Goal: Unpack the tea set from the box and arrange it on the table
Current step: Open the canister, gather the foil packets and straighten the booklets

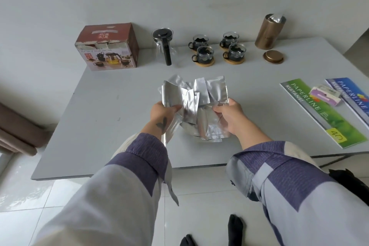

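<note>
Two hands at work over the counter (99, 126): left hand (162, 111) and right hand (229, 115) each pinching the near edge of a loose heap of foil sachets (196, 98), gathered between them, well clear of everything else. Behind, already unpacked and lined along the far edge: box (108, 48) at left, glass pot (164, 46) just beside it, four cups (216, 48) on wooden coasters, then an open gold tin (268, 32) with foil poking from its mouth, and its lid (273, 57) lying flat in front. Off to the right, two receipt books (323, 112), irrelevant. Judged stage: tea set out and arranged, sachets being tidied. Next move, probably: squaring the bundle tightly enough to slide into the narrow tin without spilling or crumpling, then capping it.
</note>
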{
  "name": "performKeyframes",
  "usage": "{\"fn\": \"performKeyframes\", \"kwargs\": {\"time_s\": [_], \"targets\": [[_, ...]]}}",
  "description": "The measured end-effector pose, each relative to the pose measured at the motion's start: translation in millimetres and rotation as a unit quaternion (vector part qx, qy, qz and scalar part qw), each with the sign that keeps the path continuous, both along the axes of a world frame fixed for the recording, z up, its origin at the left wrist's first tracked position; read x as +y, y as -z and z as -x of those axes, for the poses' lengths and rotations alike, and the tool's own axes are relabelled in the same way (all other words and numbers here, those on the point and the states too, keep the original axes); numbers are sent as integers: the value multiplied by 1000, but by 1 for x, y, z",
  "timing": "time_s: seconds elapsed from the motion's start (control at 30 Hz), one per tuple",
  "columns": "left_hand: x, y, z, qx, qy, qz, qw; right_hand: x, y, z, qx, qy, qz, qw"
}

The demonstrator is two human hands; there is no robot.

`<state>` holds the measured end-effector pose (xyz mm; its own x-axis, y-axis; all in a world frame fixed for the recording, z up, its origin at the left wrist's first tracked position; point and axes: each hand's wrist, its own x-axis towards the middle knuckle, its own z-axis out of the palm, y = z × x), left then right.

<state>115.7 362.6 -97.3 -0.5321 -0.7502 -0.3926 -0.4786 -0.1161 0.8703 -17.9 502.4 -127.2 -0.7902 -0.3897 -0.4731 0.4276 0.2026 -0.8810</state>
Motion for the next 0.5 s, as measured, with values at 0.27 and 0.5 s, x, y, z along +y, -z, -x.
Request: {"fn": "performKeyframes", "kwargs": {"time_s": [0.27, 0.5], "targets": [[60, -48, 62, 43, 89, 11, 995, 80, -48, 37, 45, 110, 0, 993], [164, -78, 139, 74, 192, 27, 978, 201, -81, 80, 66, 222, -8, 973]]}}
